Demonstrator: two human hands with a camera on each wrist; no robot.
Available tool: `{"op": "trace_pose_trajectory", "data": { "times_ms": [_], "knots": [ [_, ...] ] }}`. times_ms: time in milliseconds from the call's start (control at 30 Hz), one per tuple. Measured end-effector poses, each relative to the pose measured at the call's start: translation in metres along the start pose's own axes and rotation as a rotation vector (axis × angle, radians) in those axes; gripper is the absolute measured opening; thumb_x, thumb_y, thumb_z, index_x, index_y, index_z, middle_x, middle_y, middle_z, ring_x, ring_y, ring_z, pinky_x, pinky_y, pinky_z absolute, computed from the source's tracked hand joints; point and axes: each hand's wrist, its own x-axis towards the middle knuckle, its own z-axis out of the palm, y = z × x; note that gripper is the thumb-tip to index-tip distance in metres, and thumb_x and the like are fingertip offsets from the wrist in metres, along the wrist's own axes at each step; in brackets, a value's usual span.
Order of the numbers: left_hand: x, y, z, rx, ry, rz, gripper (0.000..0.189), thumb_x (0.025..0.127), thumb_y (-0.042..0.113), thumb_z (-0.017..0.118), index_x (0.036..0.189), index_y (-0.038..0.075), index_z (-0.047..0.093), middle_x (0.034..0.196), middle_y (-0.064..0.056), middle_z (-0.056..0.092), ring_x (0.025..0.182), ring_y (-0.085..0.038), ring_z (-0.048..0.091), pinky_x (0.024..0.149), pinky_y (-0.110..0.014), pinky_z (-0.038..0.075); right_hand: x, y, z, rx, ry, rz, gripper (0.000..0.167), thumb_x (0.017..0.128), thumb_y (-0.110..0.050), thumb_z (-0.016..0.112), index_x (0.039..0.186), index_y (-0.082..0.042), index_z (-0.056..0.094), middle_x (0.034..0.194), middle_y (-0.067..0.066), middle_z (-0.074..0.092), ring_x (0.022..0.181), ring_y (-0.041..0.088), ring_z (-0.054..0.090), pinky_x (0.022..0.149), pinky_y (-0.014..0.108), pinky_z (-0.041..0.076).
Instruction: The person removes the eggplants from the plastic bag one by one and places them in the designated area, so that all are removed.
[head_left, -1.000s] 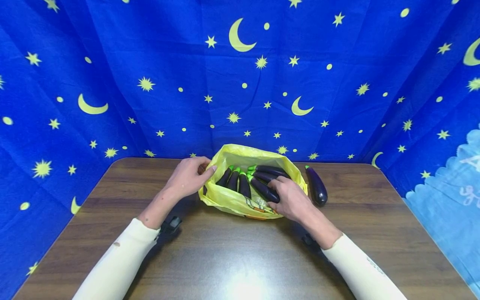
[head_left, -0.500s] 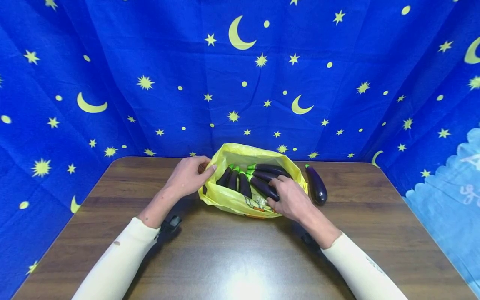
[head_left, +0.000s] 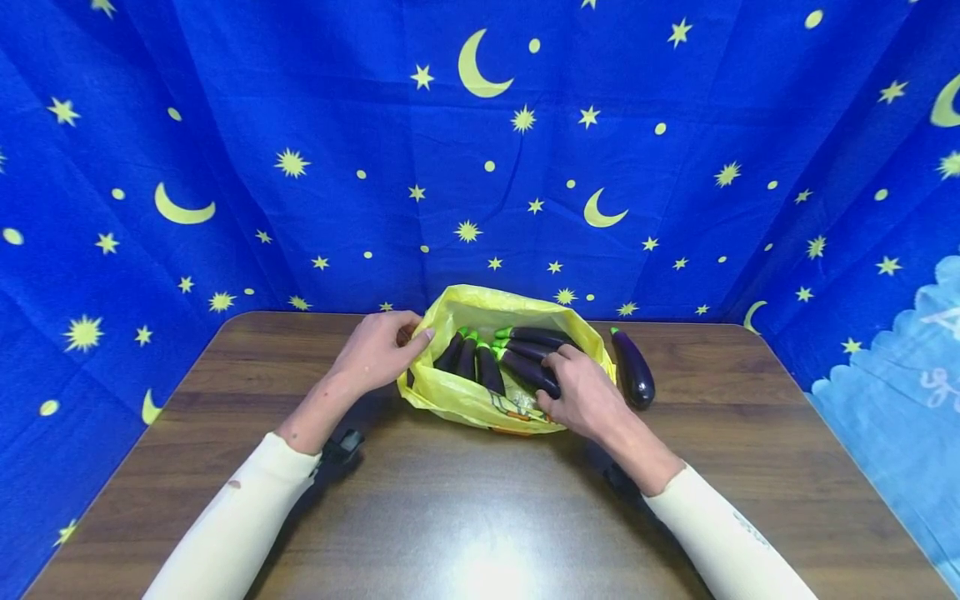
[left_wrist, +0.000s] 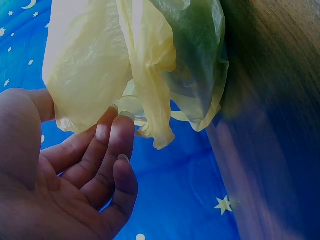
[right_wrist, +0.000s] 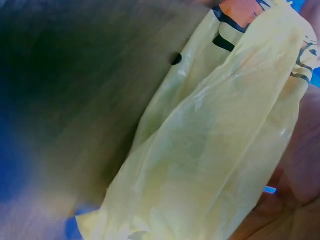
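Observation:
A yellow plastic bag (head_left: 457, 400) lies on the table with its mouth spread wide. Several dark purple eggplants (head_left: 491, 371) with green stem ends show inside it. At the bag's left rim, my left hand (head_left: 378, 354) pinches the plastic between thumb and fingers; the left wrist view has the thin yellow film (left_wrist: 90, 65) hanging there. Reaching over the right front rim, my right hand (head_left: 585, 396) grips the blunt end of the front eggplant (head_left: 528, 372) inside the bag. In the right wrist view the bag's wall (right_wrist: 200, 150) hides most of that hand.
One more eggplant (head_left: 633, 371) lies on the table outside the bag, to its right. The brown wooden table (head_left: 480, 500) ends at the back against a blue curtain (head_left: 337, 125) with moons and stars. A light blue cloth (head_left: 900, 400) hangs at the right.

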Motion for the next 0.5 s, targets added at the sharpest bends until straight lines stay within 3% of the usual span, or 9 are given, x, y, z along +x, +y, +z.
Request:
{"op": "trace_pose_trajectory", "data": {
  "times_ms": [233,500],
  "knots": [
    [0.000,0.001,0.000,0.008,0.006,0.005,0.022,0.105,0.032,0.065,0.103,0.013,0.076,0.083,0.001,0.068,0.076,-0.017,0.060,0.069,-0.036,0.046,-0.001,0.001,-0.006,0.061,0.040,0.004,0.043,0.078,-0.019,0.082,0.114,0.002,0.071,0.106,0.014,0.068,0.083,0.026,0.066,0.076,0.044,0.058],
    [0.000,0.001,0.000,0.010,0.006,0.001,0.022,0.105,0.032,0.064,0.103,0.013,0.076,0.082,0.001,0.067,0.076,-0.018,0.058,0.068,-0.036,0.045,-0.002,-0.005,-0.022,0.161,0.070,0.069,0.038,0.082,-0.021,0.081,0.114,-0.002,0.072,0.107,0.012,0.069,0.086,0.026,0.065,0.074,0.042,0.056]
  ]
}}
